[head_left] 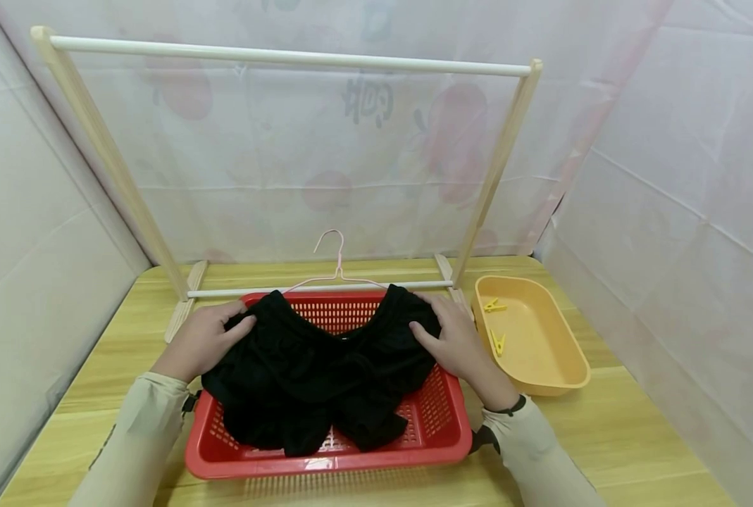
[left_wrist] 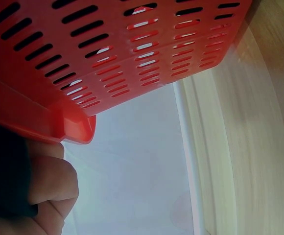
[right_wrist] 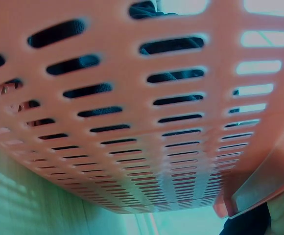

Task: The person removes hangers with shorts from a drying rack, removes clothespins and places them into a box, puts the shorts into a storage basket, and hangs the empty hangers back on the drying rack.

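Black shorts (head_left: 300,380) lie spread over the red basket (head_left: 328,465), their waistband dipping in the middle. A pink hanger (head_left: 340,274) runs behind the waistband, its hook pointing up toward the back. My left hand (head_left: 208,338) grips the shorts at the left end of the waistband, thumb on top. In the left wrist view, curled fingers (left_wrist: 54,186) wrap dark cloth beside the basket rim. At the right end, my right hand (head_left: 455,338) holds the shorts with its thumb over the cloth. The right wrist view shows mostly the basket's slotted wall (right_wrist: 132,107).
Behind the basket stands a wooden rack with a white top rail (head_left: 287,56) and a low white bar (head_left: 408,285). To the right sits a yellow tray (head_left: 541,338) holding two yellow clips (head_left: 498,343). Pale curtains (head_left: 687,176) enclose the wooden table (head_left: 636,429).
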`<state>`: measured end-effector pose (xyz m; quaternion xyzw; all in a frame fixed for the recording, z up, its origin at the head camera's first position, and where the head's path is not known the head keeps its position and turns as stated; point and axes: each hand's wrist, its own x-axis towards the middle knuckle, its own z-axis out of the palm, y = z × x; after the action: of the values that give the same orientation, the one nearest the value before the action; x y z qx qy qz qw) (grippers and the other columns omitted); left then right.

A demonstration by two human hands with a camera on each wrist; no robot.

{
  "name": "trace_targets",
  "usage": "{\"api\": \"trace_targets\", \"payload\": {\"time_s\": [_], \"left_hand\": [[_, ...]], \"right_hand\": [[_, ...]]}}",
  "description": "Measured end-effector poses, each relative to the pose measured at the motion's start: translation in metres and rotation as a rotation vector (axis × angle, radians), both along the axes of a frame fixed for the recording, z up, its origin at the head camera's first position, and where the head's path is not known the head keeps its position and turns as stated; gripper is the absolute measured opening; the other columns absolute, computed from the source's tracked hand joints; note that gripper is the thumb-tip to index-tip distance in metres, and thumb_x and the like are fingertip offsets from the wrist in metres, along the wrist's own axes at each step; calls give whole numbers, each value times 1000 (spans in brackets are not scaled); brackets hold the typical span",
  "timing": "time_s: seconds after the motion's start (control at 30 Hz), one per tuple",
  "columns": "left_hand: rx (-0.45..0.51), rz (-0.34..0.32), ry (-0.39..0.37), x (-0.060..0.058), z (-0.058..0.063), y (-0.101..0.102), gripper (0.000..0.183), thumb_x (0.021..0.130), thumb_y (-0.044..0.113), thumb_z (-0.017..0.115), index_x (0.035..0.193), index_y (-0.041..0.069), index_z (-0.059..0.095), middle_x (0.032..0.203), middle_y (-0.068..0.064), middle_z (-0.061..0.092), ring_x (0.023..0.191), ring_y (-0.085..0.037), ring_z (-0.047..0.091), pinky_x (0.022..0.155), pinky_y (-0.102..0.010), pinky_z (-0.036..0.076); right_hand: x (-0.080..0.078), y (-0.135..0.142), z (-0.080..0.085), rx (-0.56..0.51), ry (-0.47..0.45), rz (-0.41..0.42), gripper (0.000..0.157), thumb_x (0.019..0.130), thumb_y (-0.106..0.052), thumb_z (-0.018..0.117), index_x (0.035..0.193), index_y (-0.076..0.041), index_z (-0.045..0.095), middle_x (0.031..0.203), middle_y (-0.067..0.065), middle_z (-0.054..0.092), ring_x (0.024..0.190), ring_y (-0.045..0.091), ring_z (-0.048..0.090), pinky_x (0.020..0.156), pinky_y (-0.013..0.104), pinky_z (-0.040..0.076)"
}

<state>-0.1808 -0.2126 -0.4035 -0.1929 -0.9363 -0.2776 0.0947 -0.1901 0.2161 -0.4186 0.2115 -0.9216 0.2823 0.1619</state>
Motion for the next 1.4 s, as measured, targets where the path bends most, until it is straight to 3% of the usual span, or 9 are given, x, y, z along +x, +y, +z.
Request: {"api": "trace_targets", "payload": {"time_s": [1.4], "left_hand": [[2,-2,-5,-1,0,0,34,108,31,56,78,19,46,61,6,32,55,-12,40,60,-31,35]], "right_hand": [[2,0,3,-18,-23,-3,51,97,-28,72,141,-8,58,137,13,64,129,35,56,111,57,35]]}}
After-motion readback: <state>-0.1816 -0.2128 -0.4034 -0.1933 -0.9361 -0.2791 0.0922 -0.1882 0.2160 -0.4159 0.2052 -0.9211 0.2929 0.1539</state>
